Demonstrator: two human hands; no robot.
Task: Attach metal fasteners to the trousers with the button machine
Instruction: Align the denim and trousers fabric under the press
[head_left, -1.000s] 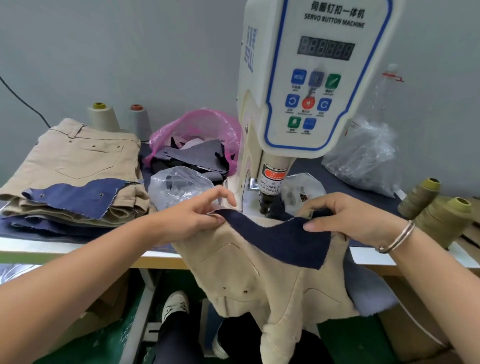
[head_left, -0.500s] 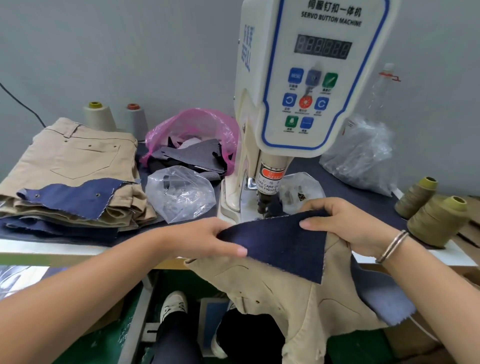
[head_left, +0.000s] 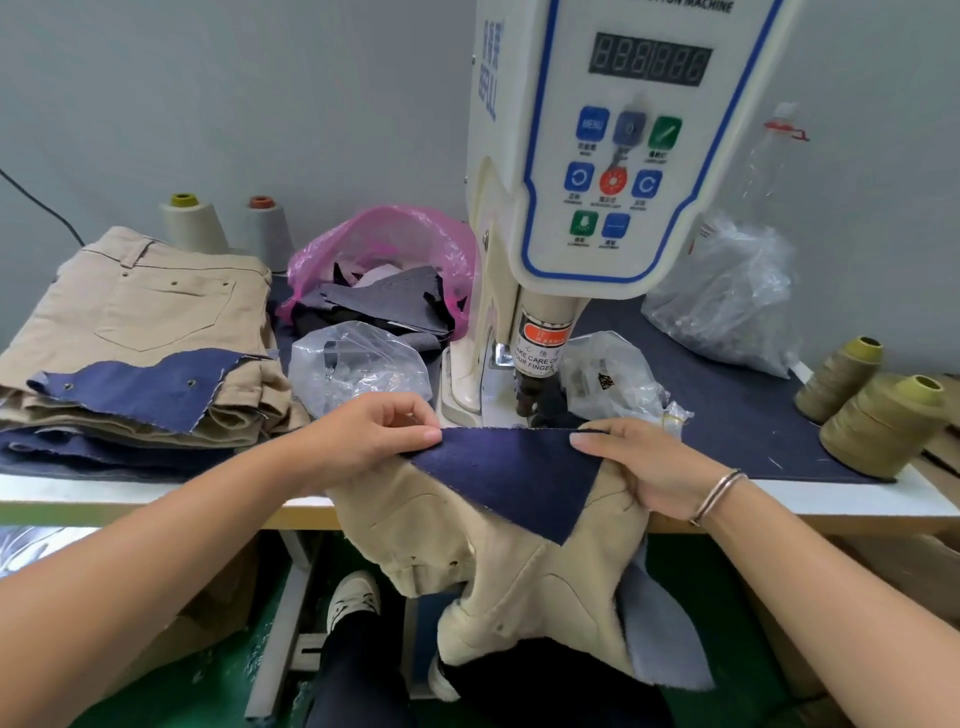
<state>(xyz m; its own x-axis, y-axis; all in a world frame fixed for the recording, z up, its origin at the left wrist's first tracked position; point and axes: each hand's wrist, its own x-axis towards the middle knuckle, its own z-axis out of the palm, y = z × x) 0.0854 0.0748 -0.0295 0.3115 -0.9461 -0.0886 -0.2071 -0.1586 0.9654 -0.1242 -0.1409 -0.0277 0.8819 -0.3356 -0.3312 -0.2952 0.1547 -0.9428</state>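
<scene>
Beige trousers half off the worktop front edge, hanging toward the lap, upper part drawn up toward the button machine. Navy fabric patch laid over the top of them, far edge held taut and level just in front of the machine's punch head, not yet under it as far as can be judged. Left hand pinching the patch's left corner, thumb and fingers closed on cloth. Right hand gripping the right corner, patch and trouser cloth together, thumb on top. Small metal studs visible lower down on the held trousers, so some fasteners already set on this pair. Stack of folded beige trousers at left, a studded navy piece on top: likely finished work. Clear bag beside the machine, contents unclear. Judged stage: positioning for another fastener; placing under the head and pressing remain. Pairs left to do: cannot tell.
</scene>
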